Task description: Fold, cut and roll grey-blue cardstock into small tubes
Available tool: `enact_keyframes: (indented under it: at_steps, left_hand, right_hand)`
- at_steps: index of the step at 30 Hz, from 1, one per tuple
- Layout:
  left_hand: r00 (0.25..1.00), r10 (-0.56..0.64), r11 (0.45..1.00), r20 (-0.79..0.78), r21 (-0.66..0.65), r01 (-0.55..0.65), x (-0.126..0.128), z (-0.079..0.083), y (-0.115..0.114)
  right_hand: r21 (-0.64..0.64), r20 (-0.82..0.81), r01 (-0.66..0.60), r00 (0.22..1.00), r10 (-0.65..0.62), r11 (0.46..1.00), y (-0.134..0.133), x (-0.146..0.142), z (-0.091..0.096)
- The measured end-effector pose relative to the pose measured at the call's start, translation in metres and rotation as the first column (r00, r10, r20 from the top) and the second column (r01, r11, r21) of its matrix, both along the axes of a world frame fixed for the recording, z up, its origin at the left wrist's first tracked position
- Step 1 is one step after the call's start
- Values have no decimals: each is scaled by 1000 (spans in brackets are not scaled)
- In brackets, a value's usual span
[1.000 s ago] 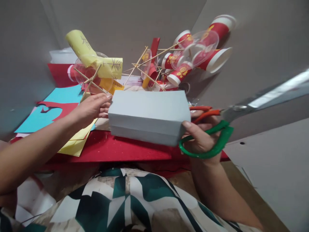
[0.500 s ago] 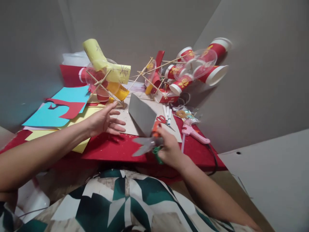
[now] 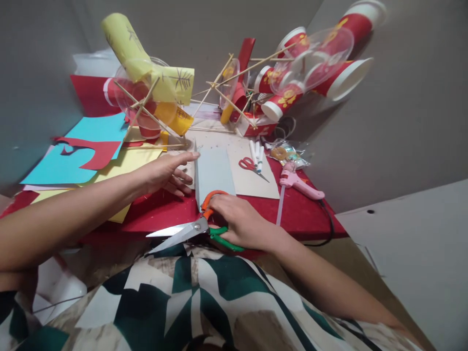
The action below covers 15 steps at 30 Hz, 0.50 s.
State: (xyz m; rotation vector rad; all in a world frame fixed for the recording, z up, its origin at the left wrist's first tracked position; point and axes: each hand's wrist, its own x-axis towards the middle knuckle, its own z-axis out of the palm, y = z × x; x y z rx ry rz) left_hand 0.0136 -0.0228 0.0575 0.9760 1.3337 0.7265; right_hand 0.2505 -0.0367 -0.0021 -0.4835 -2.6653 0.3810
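My right hand [image 3: 243, 219] grips large scissors [image 3: 183, 231] by their orange and green handles. The blades are slightly parted and point left over the table's front edge. A light grey-blue folded sheet of card [image 3: 215, 170] lies just beyond the scissors on the pale board [image 3: 252, 185]. At the card's left edge, my left hand [image 3: 175, 173] is open, fingers apart, with the thumb reaching toward the card; I cannot tell whether it touches. A smaller pair of red-handled scissors [image 3: 249, 165] and several white markers [image 3: 258, 153] rest on the board to the right.
A pink glue gun [image 3: 302, 185] lies on the red table [image 3: 292, 209] at right. Coloured paper [image 3: 69, 165] is stacked at left. Behind stands a model of sticks, plastic discs and paper cups [image 3: 285, 97], with yellow paper tubes [image 3: 126, 46]. Grey walls enclose the back.
My right hand has brought the large scissors left and nearer to my body. The grey card, tilted up before, now lies flatter. The view has tipped downward.
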Motion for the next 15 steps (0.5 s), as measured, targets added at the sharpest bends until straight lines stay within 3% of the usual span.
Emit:
enact_keyframes:
  at_steps: [5, 8, 11, 15]
  left_hand:
    - [1000, -25, 1000, -14, -6, 25, 5, 2, 8]
    - [998, 32, 999, -62, -28, -34, 4, -4, 4]
    - [996, 86, 989, -13, -118, -87, 5, -14, -6]
    - [979, 188, 974, 81, -144, -175, 7, -17, -19]
  right_hand:
    - [-60, -37, -4, 999, 2, 998, 2, 7, -1]
    - [-223, -87, 36, 995, -56, 974, 4, 17, -3]
    - [-446, -183, 52, 972, -148, 894, 6, 27, -3]
    - [-677, -260, 92, 898, -354, 730, 7, 37, 3]
